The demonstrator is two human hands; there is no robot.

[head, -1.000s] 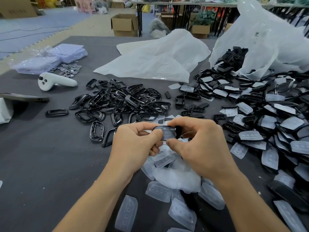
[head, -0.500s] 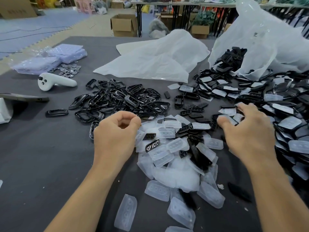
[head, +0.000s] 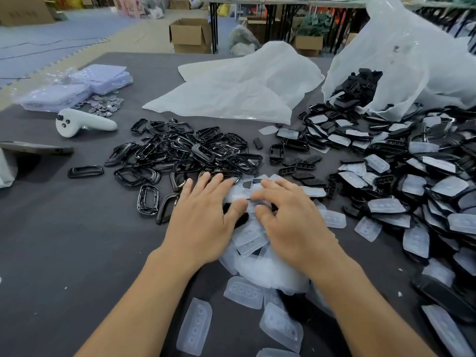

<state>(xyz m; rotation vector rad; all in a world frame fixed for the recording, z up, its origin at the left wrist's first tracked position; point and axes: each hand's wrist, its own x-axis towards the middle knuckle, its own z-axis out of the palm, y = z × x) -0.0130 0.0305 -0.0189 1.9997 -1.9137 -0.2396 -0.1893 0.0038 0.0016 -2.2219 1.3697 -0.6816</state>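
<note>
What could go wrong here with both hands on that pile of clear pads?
1. The left hand and right hand rest on the clear pads right beside the black frames; a sweep could mix the two piles.
2. A black piece lies half buried between the hands and might get overlooked.

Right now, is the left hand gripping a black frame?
No, the left hand lies flat, fingers straight, at the edge of the clear pads, near the black frames.

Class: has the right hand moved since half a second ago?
Yes. The right hand has moved leftward, away from the right-hand heap, onto the clear pads.
</note>
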